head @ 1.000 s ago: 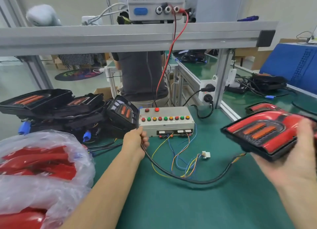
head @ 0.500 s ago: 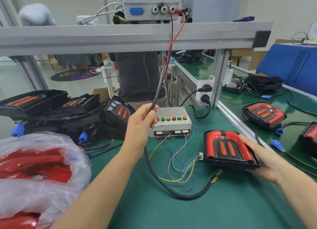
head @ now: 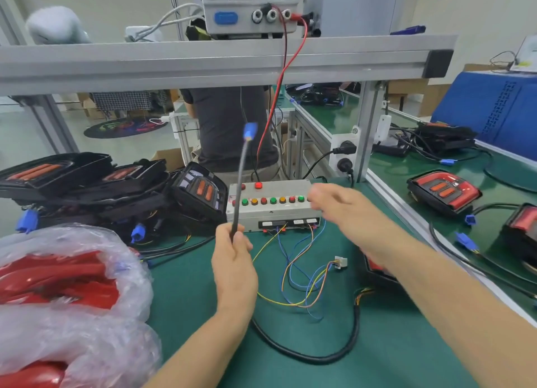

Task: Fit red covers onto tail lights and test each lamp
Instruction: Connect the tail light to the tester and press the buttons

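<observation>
Head view: nearest us, our left hand (head: 234, 252) grips the stiff black rubber-sheathed cable (head: 239, 190) upright, its blue plastic plug (head: 250, 131) swaying high. Our right hand (head: 338, 206) reaches, blurred; we cannot tell its grip. The glossy red-covered tail light (head: 374, 268) lies hidden beneath that forearm on the green desk (head: 203, 300). Farther, thin loose wires (head: 290, 271) could snag before the grey metal button box (head: 273, 204).

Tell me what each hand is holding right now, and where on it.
The left hand grips the black cable along its length, well below the blue connector. The right hand is blurred; it holds nothing visible.
</observation>
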